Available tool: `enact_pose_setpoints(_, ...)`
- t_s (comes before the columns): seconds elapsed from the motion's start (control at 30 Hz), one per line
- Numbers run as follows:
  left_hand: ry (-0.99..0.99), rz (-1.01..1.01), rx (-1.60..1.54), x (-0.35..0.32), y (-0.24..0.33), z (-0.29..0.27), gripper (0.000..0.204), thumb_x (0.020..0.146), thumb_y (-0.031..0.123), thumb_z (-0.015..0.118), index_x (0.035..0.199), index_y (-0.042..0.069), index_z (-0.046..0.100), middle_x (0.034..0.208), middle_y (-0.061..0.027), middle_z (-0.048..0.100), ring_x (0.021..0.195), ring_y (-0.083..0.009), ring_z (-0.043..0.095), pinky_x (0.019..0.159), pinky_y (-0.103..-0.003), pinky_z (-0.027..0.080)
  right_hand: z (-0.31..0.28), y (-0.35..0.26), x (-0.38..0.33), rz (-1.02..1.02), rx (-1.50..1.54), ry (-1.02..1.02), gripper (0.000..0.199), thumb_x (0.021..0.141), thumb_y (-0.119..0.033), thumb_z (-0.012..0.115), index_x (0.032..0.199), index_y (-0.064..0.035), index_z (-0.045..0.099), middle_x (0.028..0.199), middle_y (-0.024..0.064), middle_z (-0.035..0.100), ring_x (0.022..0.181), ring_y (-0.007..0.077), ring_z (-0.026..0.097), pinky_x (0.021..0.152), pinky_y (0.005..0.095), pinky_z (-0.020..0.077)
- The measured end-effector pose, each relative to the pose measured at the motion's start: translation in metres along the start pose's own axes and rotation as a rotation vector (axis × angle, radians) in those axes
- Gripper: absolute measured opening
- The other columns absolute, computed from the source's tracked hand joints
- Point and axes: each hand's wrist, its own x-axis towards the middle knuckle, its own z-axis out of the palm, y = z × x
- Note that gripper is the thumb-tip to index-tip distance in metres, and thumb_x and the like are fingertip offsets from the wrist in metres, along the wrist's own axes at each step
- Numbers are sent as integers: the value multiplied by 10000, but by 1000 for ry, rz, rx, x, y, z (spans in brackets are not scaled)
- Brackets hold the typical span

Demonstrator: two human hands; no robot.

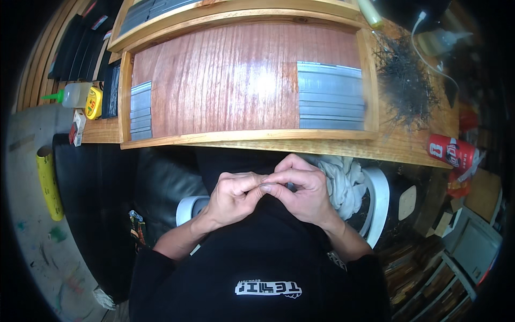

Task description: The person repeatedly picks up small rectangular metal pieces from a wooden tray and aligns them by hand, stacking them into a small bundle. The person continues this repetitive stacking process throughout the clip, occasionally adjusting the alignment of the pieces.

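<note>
My left hand (236, 196) and my right hand (299, 188) meet in front of my chest, below the near edge of the bench. Thumbs and forefingers of both are pinched together, tip against tip. Whatever they pinch, if anything, is hidden or too small to name. Just beyond them lies a shallow wooden tray (252, 136) with a reddish wood-grain bottom. Grey metal-looking strips (330, 99) fill its right end, and a smaller stack of similar strips (141, 110) sits at its left end.
A second wooden tray (241, 16) stands behind. Right of the trays are a heap of thin dark wire-like pieces (405, 80), a red can (453, 152) and a white cable (416, 40). On the left are a yellow tape measure (93, 103) and a green-tipped bottle (74, 95). White cloth (343, 185) hangs beside my right hand.
</note>
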Motion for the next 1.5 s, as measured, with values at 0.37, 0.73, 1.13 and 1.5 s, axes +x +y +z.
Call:
enact_pose_setpoints(0.37, 32, 15, -42, -6, -5, 10, 154, 882, -55, 722, 1032, -39, 756, 782, -173, 721, 649, -240, 709, 581, -305, 523, -3, -2, 2, 2, 6, -51, 141, 818, -4, 840, 955, -17, 807, 841, 42, 645, 727, 125, 611, 603, 271, 480)
enact_pose_setpoints(0.73, -22, 94, -92, 4, -5, 7, 175, 868, -71, 718, 1039, -57, 753, 879, -196, 762, 768, -277, 766, 661, -314, 581, 5, 2, -8, -171, -154, 68, 201, 826, -66, 863, 1014, -27, 804, 824, 45, 615, 716, 142, 601, 612, 267, 481)
enact_pose_setpoints(1.13, -73, 60, -102, 8, -9, 1, 131, 843, -74, 675, 952, -37, 737, 782, -187, 707, 670, -301, 718, 590, -346, 532, 9, -13, -6, -25, -103, 110, 196, 801, 3, 870, 984, -15, 802, 866, 48, 624, 707, 109, 611, 606, 242, 484)
enact_pose_setpoints(1.5, -54, 69, -123, 8, -11, 1, 58, 853, -69, 678, 894, -46, 711, 714, -171, 665, 604, -272, 675, 551, -347, 493, 14, -6, -10, -50, -109, 140, 188, 805, -5, 865, 981, -26, 805, 845, 47, 623, 709, 122, 615, 613, 254, 486)
